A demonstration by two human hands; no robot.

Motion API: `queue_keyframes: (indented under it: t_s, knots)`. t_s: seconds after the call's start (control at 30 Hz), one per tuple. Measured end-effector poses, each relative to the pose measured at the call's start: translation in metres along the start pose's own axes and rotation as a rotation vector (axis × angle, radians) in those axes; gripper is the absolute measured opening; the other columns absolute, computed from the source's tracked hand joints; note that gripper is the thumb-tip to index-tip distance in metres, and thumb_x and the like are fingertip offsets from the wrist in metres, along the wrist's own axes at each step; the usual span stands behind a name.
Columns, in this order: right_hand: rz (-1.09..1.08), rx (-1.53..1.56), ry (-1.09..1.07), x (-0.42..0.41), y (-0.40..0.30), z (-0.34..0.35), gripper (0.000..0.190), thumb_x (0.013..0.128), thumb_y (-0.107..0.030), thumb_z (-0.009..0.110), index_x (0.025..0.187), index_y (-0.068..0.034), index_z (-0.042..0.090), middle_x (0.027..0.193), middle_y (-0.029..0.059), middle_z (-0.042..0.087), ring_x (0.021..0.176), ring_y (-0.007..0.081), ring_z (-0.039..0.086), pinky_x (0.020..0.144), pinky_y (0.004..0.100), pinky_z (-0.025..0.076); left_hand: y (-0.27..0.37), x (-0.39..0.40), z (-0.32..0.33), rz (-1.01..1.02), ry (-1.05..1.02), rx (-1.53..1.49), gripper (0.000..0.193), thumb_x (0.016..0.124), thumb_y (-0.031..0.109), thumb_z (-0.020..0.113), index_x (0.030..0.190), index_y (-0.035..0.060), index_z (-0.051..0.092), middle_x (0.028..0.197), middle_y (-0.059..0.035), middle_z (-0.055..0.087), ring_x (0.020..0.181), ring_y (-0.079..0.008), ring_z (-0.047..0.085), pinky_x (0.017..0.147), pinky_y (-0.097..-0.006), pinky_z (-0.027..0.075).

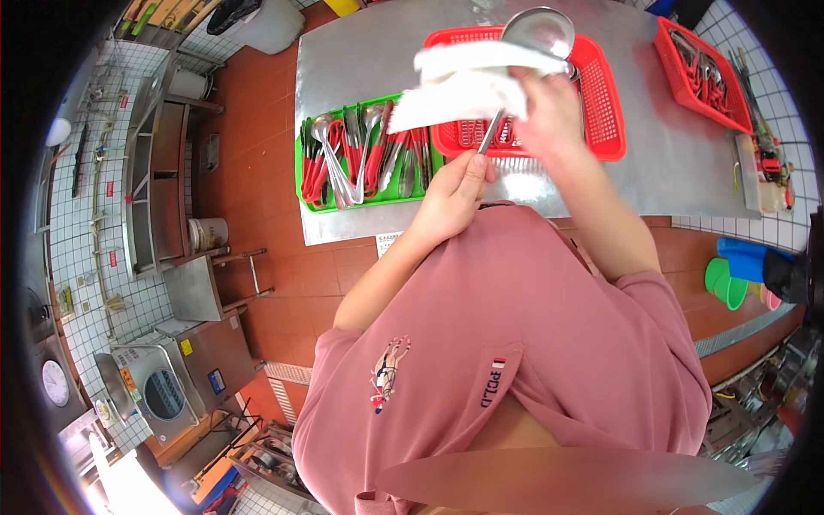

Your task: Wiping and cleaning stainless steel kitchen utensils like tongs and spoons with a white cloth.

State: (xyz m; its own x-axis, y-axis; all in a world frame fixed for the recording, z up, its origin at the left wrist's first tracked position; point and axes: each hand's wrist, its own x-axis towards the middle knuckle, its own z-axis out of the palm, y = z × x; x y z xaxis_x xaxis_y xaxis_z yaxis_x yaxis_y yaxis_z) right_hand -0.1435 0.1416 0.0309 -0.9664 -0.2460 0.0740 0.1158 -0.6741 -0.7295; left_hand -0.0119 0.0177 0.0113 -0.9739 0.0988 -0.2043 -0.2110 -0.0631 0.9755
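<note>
My left hand [458,193] grips the end of a thin metal handle, close to my shirt front. The handle slants up under a white cloth [460,96] and lines up with the round bowl of a steel ladle [539,31]; the cloth hides the stretch between. My right hand [550,112] holds the cloth, which is blurred, around the handle. Below both lies a red plastic basket [608,96] with red-handled utensils inside. To its left, a green tray [373,207] is filled with red- and black-handled tongs [353,145] and steel ladles [336,167].
The steel table [650,174] carries a second red basket [682,96] of utensils at the right. Behind it, more tools stand by the tiled wall [721,42]. A grey bin [267,29] is beyond the table's left corner. Green buckets [727,286] sit on the floor at the right.
</note>
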Motion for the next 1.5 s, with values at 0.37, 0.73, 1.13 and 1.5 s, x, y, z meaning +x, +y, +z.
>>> queue_keyframes:
  t_s: [0.37, 0.73, 1.13, 1.5]
  knots:
    - [-0.712, -1.801, -0.800, 0.029, -0.107, 0.008, 0.018, 0.079, -0.012, 0.062, 0.095, -0.004, 0.066, 0.092, 0.0126, 0.068, 0.085, 0.0251, 0.067, 0.072, 0.0346, 0.052, 0.007, -0.004, -0.028, 0.039, 0.074, 0.393, 0.036, 0.102, 0.028, 0.042, 0.075, 0.0049, 0.048, 0.063, 0.0033, 0.042, 0.058, -0.0071, 0.039, 0.053, -0.0263, 0.035]
    - [-0.766, -1.915, -1.151, -0.007, -0.025, -0.008, 0.010, 0.074, -0.012, 0.058, 0.073, -0.004, 0.064, 0.079, 0.0092, 0.063, 0.082, 0.0224, 0.062, 0.075, 0.0336, 0.051, 0.000, 0.000, -0.032, -0.006, 0.140, 0.332, 0.032, 0.098, 0.025, 0.049, 0.083, -0.0022, 0.058, 0.069, -0.0045, 0.056, 0.067, -0.0140, 0.050, 0.063, -0.0328, 0.042]
    - [-0.974, -1.835, -1.075, -0.020, 0.004, -0.012, 0.016, 0.075, -0.015, 0.055, 0.073, -0.002, 0.065, 0.073, 0.0115, 0.064, 0.073, 0.0238, 0.064, 0.070, 0.0356, 0.050, -0.002, 0.012, -0.030, -0.041, 0.144, 0.311, 0.026, 0.098, 0.021, 0.047, 0.092, -0.0007, 0.059, 0.072, -0.0016, 0.053, 0.067, -0.0098, 0.048, 0.061, -0.0275, 0.039]
    - [-0.572, -2.155, -0.859, 0.040, -0.077, -0.051, 0.012, 0.077, -0.016, 0.062, 0.079, -0.004, 0.066, 0.081, 0.0112, 0.066, 0.084, 0.0274, 0.066, 0.074, 0.0421, 0.051, -0.010, 0.000, -0.039, 0.019, 0.101, 0.379, 0.024, 0.099, 0.022, 0.046, 0.090, 0.0033, 0.058, 0.065, 0.0049, 0.043, 0.057, -0.0045, 0.038, 0.051, -0.0226, 0.032]
